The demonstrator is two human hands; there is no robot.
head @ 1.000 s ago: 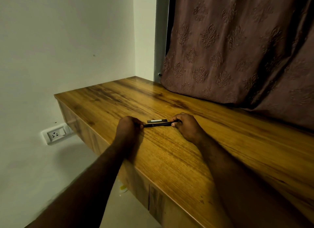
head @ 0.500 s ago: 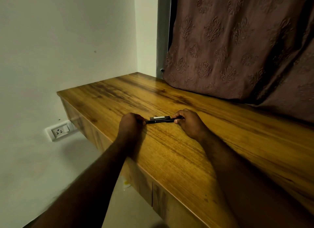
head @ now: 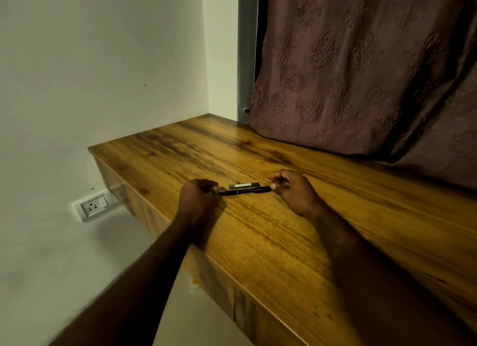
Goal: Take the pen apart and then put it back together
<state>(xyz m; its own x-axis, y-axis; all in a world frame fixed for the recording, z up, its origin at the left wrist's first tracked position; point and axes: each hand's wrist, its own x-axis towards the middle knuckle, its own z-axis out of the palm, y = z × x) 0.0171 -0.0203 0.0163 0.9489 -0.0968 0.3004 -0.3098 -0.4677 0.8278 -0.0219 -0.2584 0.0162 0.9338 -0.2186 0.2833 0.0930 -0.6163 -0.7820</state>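
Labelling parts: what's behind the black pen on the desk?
A small dark rectangular piece with a pale label lies on the wooden desk behind the slim black pen. The left hand and right hand cover the pen's ends.

You have two hands in view: one left hand (head: 197,200) and one right hand (head: 296,192), each on one bare forearm. You have one black pen (head: 245,190). There is one small dark bar with one pale label (head: 244,185); what it is cannot be told. Count one wooden desk (head: 284,242), one patterned curtain (head: 361,74) and one wall socket (head: 93,206). One small yellowish scrap (head: 194,283) lies on the floor, and one dark speck (head: 145,85) marks the wall.
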